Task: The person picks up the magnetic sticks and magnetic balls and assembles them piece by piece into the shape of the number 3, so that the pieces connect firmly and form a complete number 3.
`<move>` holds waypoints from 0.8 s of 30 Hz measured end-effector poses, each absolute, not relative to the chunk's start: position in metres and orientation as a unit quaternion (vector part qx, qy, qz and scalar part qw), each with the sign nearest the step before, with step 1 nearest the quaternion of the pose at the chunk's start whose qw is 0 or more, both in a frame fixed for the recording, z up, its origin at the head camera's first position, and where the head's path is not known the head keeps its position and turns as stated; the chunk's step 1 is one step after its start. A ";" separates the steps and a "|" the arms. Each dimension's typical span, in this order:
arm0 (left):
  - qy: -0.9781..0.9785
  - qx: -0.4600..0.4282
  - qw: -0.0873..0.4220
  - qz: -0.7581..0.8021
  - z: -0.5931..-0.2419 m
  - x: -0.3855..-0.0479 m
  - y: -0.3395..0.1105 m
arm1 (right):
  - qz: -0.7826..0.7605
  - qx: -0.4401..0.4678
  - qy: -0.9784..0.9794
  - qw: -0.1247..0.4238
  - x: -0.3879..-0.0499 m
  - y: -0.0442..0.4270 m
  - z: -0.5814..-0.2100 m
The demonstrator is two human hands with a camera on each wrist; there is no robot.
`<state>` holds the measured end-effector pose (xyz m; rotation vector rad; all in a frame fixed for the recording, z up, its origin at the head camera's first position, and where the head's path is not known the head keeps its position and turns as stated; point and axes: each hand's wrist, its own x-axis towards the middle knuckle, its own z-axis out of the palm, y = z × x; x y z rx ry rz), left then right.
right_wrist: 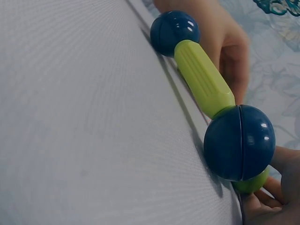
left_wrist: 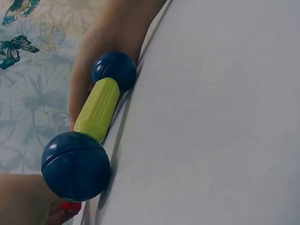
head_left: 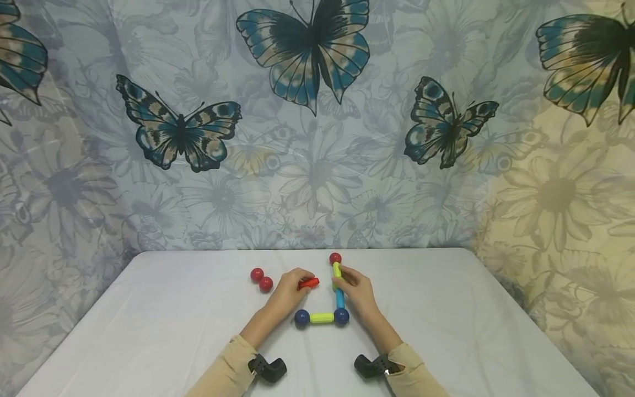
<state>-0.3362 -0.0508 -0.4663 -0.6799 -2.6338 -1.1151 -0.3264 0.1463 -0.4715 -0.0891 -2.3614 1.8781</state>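
Observation:
My left hand [head_left: 289, 288] pinches a short red rod [head_left: 308, 283] above the table. With thumb and fingers, my right hand [head_left: 361, 291] grips a yellow-green rod [head_left: 337, 270] tipped by a red ball [head_left: 335, 257]. Below it, a light-blue rod [head_left: 339, 299] runs down to a dark-blue ball [head_left: 341, 316]. Another yellow-green rod [head_left: 322, 318] links that ball to a second dark-blue ball [head_left: 301, 318]. Both wrist views show this linked pair of balls up close; in the left wrist view, only a bit of the red rod [left_wrist: 71, 207] peeks out by the left hand.
Two loose red balls [head_left: 257, 275] lie side by side to the left of my left hand. A white cloth covers the table [head_left: 149, 320]. Behind its far edge hangs a butterfly-print curtain [head_left: 317, 182].

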 end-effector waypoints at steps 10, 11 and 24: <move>-0.897 -0.225 0.101 -0.366 -0.459 -0.356 -0.049 | 0.620 -0.031 -0.781 0.065 -0.324 0.146 -0.471; -0.899 -0.224 0.102 -0.362 -0.459 -0.358 -0.049 | 0.618 -0.028 -0.783 0.066 -0.324 0.146 -0.471; -0.909 -0.244 0.109 -0.320 -0.447 -0.389 -0.043 | 0.619 -0.024 -0.782 0.067 -0.324 0.145 -0.471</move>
